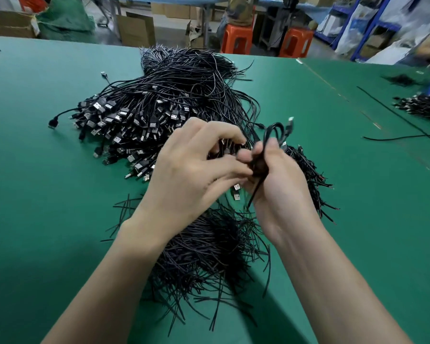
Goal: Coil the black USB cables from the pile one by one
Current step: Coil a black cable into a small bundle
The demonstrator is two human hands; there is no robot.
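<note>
Two bare hands meet just in front of a large pile (159,105) of black USB cables on a green table (47,194). The right hand (278,180) grips one looped cable (274,134), fingers curled round it, the loop standing above the fist. The left hand (191,170) pinches the same cable with curled fingertips.

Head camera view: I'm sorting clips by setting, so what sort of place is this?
Probably a small factory or assembly workshop: a large pile of black USB cables lies on a long green worktable, with cardboard boxes and blue storage shelves behind.
</note>
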